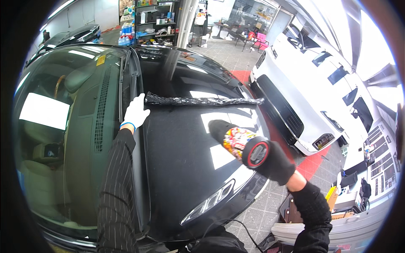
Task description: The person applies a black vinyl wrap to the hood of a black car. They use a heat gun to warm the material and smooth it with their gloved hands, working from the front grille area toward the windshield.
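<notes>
Holding both hands well apart over a black hood [177, 143]. Gripping a multicoloured blower-like tool [239, 141] in the black-gloved right hand [276, 165] above the hood, aiming its dark, blurred nozzle [219, 128] toward the upper left. Spreading the thumb of the white-gloved left hand [136, 112] at the windshield-side edge, just beside one end of a crumpled black film roll [202, 101] lying across the hood. Leaving contact between left fingers and roll impossible to tell.

Black hood [177, 143], multicoloured tool [238, 141], pinstriped sleeve [116, 189]
</notes>
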`<action>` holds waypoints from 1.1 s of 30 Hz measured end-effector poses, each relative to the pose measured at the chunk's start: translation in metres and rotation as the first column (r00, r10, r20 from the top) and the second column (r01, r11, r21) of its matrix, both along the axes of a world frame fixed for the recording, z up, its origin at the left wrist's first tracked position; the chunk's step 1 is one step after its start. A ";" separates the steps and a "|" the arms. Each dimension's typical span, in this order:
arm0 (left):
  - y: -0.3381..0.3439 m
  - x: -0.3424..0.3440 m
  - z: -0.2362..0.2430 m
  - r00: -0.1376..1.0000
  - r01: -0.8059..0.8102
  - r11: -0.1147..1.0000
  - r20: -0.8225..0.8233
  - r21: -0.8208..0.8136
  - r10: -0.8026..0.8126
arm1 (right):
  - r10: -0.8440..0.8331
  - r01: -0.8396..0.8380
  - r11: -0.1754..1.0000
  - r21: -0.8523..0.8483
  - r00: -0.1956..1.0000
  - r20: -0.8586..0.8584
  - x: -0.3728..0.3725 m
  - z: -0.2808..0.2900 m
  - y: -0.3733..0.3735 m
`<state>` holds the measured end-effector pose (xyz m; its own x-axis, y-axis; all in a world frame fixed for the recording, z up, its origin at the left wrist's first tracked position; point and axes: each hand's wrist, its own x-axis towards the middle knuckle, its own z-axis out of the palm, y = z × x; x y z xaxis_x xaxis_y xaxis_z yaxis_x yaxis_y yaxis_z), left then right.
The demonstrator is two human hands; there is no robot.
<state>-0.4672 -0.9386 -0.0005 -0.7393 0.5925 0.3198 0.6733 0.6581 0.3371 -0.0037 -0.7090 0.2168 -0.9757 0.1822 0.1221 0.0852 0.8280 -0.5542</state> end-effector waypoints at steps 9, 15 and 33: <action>-0.006 -0.021 -0.028 0.995 0.056 0.995 0.075 0.077 -0.062 | -0.221 0.057 0.760 0.647 0.959 0.175 -0.060 0.129 0.194; -0.009 -0.009 -0.023 0.966 0.025 0.973 0.245 0.230 -0.082 | -0.285 0.300 0.160 0.940 0.926 -0.247 -0.112 0.218 0.271; 0.022 0.032 0.022 0.998 -0.047 0.985 -0.035 0.167 0.053 | -0.317 0.736 0.625 0.261 0.544 -0.777 -0.127 0.317 0.232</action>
